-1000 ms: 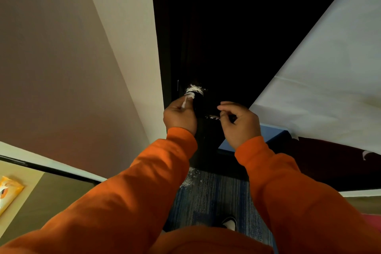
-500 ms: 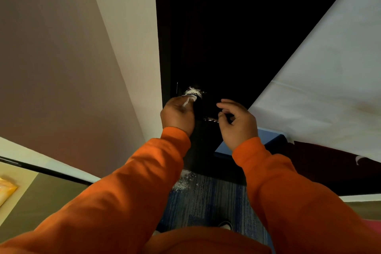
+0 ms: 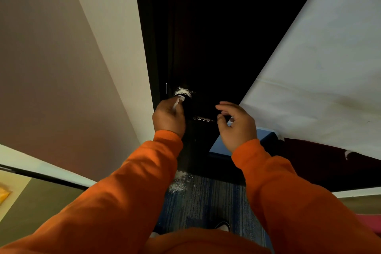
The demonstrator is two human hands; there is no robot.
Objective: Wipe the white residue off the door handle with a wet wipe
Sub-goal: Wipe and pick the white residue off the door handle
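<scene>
Residue [image 3: 182, 90] still coats the door handle [image 3: 203, 118]; my right hand [image 3: 237, 126] has let go, fingers released, so I wipe unsteadied, left hand [image 3: 169, 117] grasping the wet wipe [image 3: 178, 102].

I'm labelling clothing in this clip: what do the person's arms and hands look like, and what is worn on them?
Both arms are covered by long orange sleeves, the left sleeve and the right sleeve, each ending in a cuff at the wrist. The left hand and right hand are bare: no gloves, and no ring or watch shows.
</scene>
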